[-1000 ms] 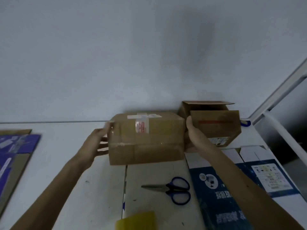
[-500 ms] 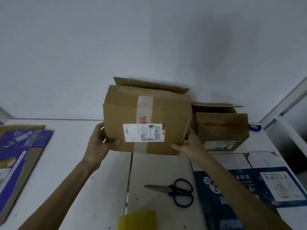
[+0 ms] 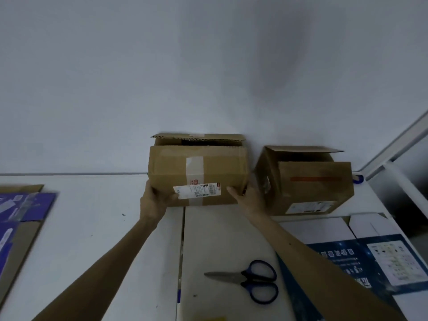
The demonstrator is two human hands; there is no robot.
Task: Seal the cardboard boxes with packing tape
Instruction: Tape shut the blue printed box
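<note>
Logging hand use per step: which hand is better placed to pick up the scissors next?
Probably the right hand. The scissors lie on the table just beside the right forearm, handles toward that side. The left hand would have to cross over. Both now hold the box.

My left hand [image 3: 154,200] and right hand [image 3: 249,197] grip the labelled cardboard box [image 3: 196,174] by its lower corners, scissors [image 3: 251,281] lying nearer me.

A bare pale-grey wall [image 3: 115,77] rises behind a white table [image 3: 81,228], dimly lit; a white metal frame [image 3: 393,147] slants at right.
</note>
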